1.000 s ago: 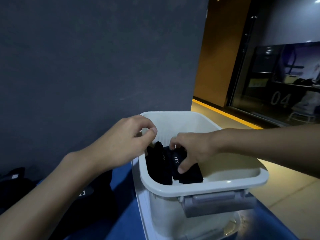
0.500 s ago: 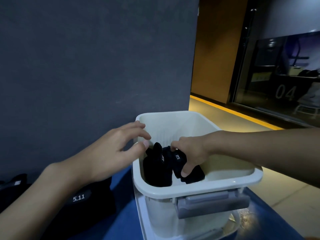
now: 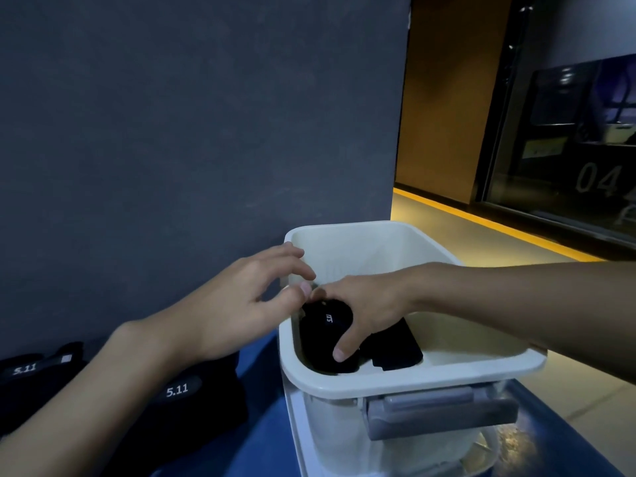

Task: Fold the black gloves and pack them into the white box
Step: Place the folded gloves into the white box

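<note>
The white box [image 3: 406,380] stands on a blue surface, its top open. Folded black gloves [image 3: 323,342] lie packed against its left inner wall, one showing a small white label. My right hand [image 3: 364,311] reaches into the box from the right, fingers and thumb curled round the folded glove bundle. Another folded black glove [image 3: 395,349] lies beside it in the box. My left hand [image 3: 247,304] hovers at the box's left rim with fingers spread and relaxed, holding nothing.
More black gloves marked 5.11 [image 3: 179,390] lie on the blue surface [image 3: 261,442] left of the box, under my left forearm. A dark grey wall [image 3: 206,132] rises just behind. The box has a grey latch [image 3: 437,411] at its front.
My left hand has opened from a pinch and spread its fingers at the box's rim. My right hand has pushed the glove bundle leftward and lower against the box's left wall.
</note>
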Available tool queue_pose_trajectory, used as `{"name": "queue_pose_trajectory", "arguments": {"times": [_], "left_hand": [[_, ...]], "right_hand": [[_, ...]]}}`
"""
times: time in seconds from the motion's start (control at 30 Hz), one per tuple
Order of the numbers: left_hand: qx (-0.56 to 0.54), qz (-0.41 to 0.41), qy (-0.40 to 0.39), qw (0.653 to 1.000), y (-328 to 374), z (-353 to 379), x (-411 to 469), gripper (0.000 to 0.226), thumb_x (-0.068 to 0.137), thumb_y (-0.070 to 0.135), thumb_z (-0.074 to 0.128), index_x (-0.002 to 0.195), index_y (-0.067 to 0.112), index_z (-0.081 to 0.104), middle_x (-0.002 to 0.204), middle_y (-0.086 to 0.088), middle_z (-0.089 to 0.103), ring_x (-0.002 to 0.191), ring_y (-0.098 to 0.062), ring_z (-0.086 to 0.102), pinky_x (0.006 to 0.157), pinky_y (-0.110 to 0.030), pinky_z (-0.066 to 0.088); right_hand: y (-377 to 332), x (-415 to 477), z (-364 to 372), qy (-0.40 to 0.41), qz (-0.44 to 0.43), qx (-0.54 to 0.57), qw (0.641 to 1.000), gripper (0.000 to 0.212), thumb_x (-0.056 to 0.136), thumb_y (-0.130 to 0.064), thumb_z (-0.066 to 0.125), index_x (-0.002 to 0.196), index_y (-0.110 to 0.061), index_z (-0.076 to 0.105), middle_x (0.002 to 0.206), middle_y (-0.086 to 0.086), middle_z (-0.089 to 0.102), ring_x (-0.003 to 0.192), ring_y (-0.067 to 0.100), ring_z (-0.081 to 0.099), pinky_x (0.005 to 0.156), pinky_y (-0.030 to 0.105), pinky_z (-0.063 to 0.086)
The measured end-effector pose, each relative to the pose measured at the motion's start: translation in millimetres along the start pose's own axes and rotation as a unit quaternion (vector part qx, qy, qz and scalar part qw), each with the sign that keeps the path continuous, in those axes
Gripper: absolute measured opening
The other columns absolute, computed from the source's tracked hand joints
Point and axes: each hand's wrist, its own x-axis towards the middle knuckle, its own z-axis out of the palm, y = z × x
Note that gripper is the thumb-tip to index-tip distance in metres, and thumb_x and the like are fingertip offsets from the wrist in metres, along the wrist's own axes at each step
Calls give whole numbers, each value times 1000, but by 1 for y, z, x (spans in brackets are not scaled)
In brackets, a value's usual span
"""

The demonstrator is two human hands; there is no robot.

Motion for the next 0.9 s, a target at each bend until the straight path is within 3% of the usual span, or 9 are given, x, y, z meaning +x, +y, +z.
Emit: {"name": "queue_pose_trajectory", "arguments": {"times": [0.13,0.23,0.37,0.53,0.67,0.8,0.9], "left_hand": [[0,1,0,1000,-2,1,0,53,81,67,36,117,38,63,150,17,42,138,21,17,108,-12,22],[-11,-1,3,1000,-2,2,0,51,81,66,37,114,38,64,149,17,43,138,20,19,109,-15,24],[-18,-7,20,1000,0,0,-3,49,83,67,38,113,39,65,144,22,45,135,15,32,112,-23,30],[-22,-13,58,998,14,-17,-18,40,91,54,44,112,31,69,126,23,57,120,10,49,98,-11,39],[4,-53,77,996,16,-40,-50,25,91,48,51,106,37,68,117,26,62,115,7,54,100,-21,43],[12,-117,109,987,17,-58,-102,15,95,31,58,104,33,70,109,26,66,108,10,58,92,-18,44],[9,-170,141,975,16,-65,-151,14,94,29,60,103,33,70,104,23,70,102,8,63,89,-19,46]], "right_hand": [[3,-2,-2,17,-6,18,1000,97,72,-44,82,151,-31,27,139,-16,44,120,4,42,99,23,36],[6,-5,-5,27,-4,29,999,97,69,-49,82,149,-34,31,143,-16,44,130,9,42,109,31,38],[1,-16,-11,40,-9,40,998,94,73,-46,81,150,-31,29,150,-16,37,136,8,36,112,30,34],[-16,-36,-23,95,-17,59,994,80,78,-41,79,145,-28,37,142,-14,43,128,7,42,98,20,40],[-42,-55,-32,164,-40,89,982,61,84,-38,74,137,-26,47,128,-12,54,117,8,53,84,16,47],[-85,-74,-36,233,-101,124,959,39,86,-35,71,122,-24,61,109,-9,67,100,6,63,76,10,48],[-125,-83,-28,230,-160,145,949,28,86,-33,72,111,-24,67,100,-9,70,92,2,64,70,5,44]]}}
